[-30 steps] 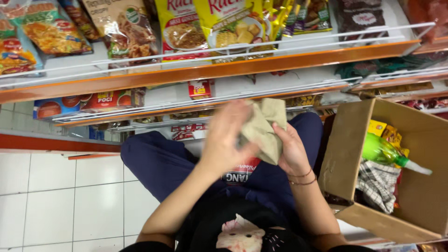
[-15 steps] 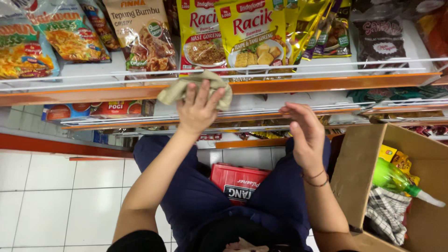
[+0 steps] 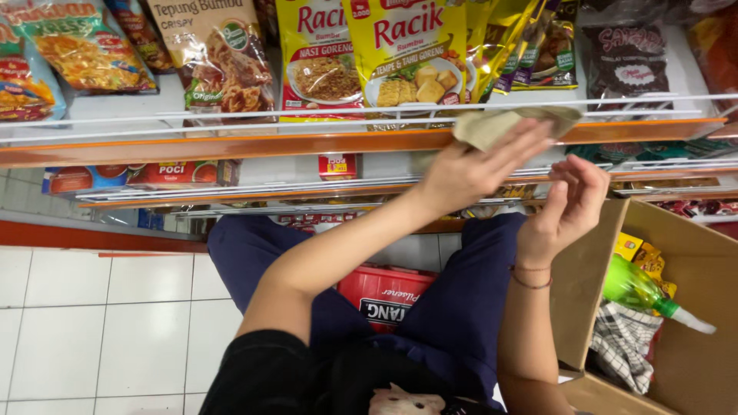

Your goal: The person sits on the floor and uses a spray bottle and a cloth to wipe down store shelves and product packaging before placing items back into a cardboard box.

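The left hand (image 3: 469, 173) presses a soft, light cloth (image 3: 511, 123) flat on the shelf edge (image 3: 231, 144), while the right hand (image 3: 573, 200), at four o'clock, seems half-open and empty.

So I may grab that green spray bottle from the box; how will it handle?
The spray bottle lies on its side on a checked cloth in the cardboard box, so it would probably roll on a flat surface. It looks plastic: likely light, stiff, not fragile.
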